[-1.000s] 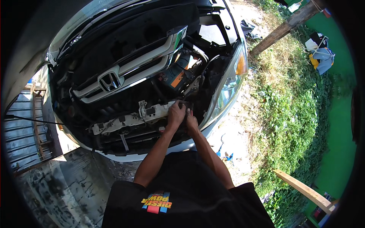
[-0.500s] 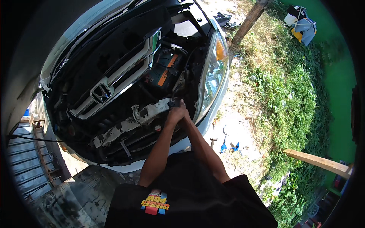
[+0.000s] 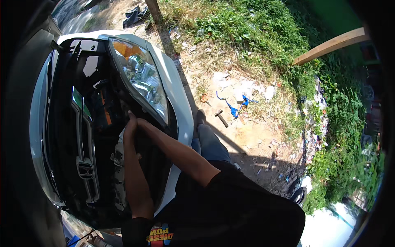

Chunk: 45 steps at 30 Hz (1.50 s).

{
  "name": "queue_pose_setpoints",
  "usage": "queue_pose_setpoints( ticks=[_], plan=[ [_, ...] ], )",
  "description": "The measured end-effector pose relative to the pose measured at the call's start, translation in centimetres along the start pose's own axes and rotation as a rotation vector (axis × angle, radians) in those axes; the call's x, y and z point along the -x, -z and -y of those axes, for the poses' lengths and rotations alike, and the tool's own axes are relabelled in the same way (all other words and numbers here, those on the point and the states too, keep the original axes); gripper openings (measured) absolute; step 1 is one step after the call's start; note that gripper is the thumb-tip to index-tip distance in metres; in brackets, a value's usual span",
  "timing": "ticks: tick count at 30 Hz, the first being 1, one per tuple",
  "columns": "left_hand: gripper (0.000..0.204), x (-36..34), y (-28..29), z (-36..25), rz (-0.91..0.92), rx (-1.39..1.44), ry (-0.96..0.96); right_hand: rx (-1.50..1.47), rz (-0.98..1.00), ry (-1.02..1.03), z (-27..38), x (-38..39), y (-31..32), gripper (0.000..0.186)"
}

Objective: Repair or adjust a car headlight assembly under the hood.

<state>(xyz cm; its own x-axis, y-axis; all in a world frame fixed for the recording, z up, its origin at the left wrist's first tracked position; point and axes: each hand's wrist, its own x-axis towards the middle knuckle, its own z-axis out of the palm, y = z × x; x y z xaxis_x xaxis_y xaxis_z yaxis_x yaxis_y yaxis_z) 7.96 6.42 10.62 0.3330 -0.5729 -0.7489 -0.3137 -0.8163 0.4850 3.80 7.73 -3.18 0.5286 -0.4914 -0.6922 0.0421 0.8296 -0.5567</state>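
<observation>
Because the headlight [image 3: 144, 74] lies near the right hand [image 3: 142, 123] and left hand [image 3: 130, 123], their grips unclear, slipping could scratch it.

Littered dirt ground [image 3: 247, 142] beside a white car's open engine bay [image 3: 102, 154].
On the ground lie 1 hammer [image 3: 223, 120], 2 blue pieces [image 3: 234, 112] just beside it, scattered pale litter [image 3: 269, 92] and, near a post [image 3: 154, 11], 1 crumpled black item [image 3: 133, 17]; the engine bay carries 1 chrome-barred grille [image 3: 85, 170], lying across its dark parts.
</observation>
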Motion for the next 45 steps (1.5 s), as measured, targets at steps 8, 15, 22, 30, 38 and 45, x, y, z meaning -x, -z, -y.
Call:
queue_pose_setpoints(
  ticks=[8,15,22,30,38,45],
  plan=[
    [0.063,1.0,-0.7,4.7,-0.193,-0.543,-0.059,0.026,0.297,0.223,1.2,17.3,10.6,0.054],
    [0.043,-1.6,4.0,10.2,-0.154,-1.384,-0.116,-0.573,-0.435,0.019,-19.9,21.0,45.0,0.040],
    [0.033,-1.6,0.2,6.8,-0.221,-0.840,0.207,0.738,-0.937,-0.362,-48.3,8.5,73.7,0.047],
    [0.030,5.8,3.7,5.6,-0.562,-0.695,0.349,1.527,-1.026,0.032,-51.0,-14.1,73.6,0.050],
    [0.042,1.5,-3.6,3.9,-0.593,-0.529,0.365,0.202,-0.684,-0.475,-38.2,-5.3,66.6,0.037],
    [0.046,2.4,-4.4,5.3,-0.592,-0.439,0.212,0.040,-0.501,0.014,-11.7,20.6,37.8,0.018]
  ],
)
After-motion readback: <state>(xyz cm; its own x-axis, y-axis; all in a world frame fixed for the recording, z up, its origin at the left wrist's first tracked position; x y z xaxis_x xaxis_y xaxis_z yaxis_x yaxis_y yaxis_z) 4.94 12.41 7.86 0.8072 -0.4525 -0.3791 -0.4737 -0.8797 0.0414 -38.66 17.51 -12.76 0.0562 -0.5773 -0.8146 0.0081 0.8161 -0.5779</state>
